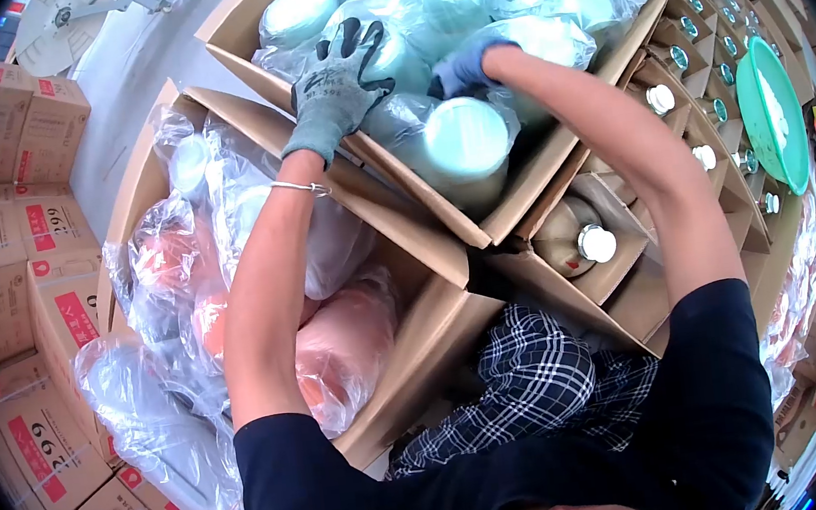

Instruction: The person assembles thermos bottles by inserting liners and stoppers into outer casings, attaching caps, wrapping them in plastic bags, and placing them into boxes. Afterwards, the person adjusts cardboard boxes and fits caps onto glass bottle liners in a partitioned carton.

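Note:
A cardboard box in front of me holds several pale turquoise containers, each in a clear plastic bag. My left hand, in a grey glove, rests over its left side with fingers spread on the bagged containers. My right hand, in a blue glove, reaches in among them. Its fingers look bunched against the plastic, and what they grip is hidden. Just below it a turquoise container stands upright near the front corner of the box, its round end facing up.
At the left an open box holds bagged pinkish and clear items. A divided carton on the right holds glass jars with white or silvery lids. A green basin sits on its far side. Printed cartons are stacked along the left.

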